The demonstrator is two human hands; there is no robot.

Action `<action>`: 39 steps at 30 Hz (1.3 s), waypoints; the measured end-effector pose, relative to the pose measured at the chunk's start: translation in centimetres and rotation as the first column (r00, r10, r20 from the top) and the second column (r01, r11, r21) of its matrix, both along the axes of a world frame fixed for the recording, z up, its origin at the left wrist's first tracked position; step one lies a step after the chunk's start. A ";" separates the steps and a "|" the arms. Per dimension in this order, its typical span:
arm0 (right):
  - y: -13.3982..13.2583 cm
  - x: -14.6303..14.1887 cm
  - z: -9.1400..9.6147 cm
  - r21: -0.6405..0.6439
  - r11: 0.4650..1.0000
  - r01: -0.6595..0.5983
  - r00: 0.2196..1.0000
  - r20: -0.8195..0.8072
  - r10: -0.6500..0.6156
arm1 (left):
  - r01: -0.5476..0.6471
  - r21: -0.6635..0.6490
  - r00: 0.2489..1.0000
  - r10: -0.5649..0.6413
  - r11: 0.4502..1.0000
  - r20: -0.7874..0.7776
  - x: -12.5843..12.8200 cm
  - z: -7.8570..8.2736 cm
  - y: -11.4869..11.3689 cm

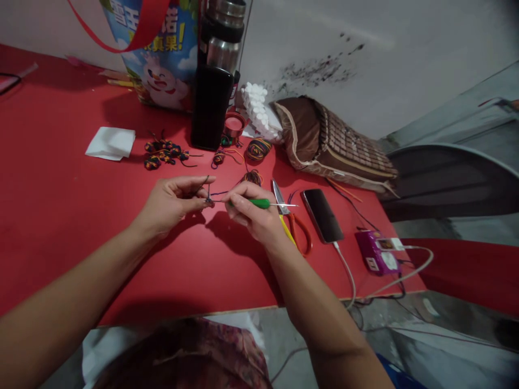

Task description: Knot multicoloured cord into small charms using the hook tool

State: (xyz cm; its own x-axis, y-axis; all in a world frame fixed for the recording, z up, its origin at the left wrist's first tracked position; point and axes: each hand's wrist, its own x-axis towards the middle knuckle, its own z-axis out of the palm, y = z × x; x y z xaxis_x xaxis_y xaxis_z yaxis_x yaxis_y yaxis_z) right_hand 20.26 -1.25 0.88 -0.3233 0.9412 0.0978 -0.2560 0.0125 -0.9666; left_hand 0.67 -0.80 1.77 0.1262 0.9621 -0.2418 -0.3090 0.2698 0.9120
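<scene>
Above the red table, my left hand (174, 202) is closed in a pinch on a small dark piece of yarn work (208, 201), with a strand stretched up over the index finger. My right hand (253, 210) grips a crochet hook with a green handle (259, 203); one thin metal end reaches left to the yarn work, the other sticks out to the right. A dark strand runs between the hands toward a loose multicoloured yarn bundle (253, 177), partly hidden behind my right hand. Behind it lies a wound ball of the same yarn (258, 148).
Scissors with orange and yellow handles (298, 232) and a charging phone (323, 215) lie right of my right hand. Finished-looking yarn pieces (164, 153) and a folded white tissue (111, 143) lie left. A black phone (211, 108) leans on a metal flask (223, 51); a purple box (375, 253) sits far right.
</scene>
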 end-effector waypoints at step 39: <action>-2.0 -3.5 -2.7 0.663 0.728 0.177 0.689 0.445 -0.573 | -0.094 -0.249 0.942 0.167 0.964 0.292 1.7 -0.7 -1.1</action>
State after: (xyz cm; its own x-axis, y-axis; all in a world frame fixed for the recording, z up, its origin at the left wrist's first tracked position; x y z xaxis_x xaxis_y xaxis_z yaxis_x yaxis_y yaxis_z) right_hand 16.81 -3.26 -1.78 -0.1253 0.8329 0.5391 0.5055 0.5211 -0.6877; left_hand 2.35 -1.94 1.09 0.1066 0.8983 -0.4262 -0.6114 0.3973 0.6843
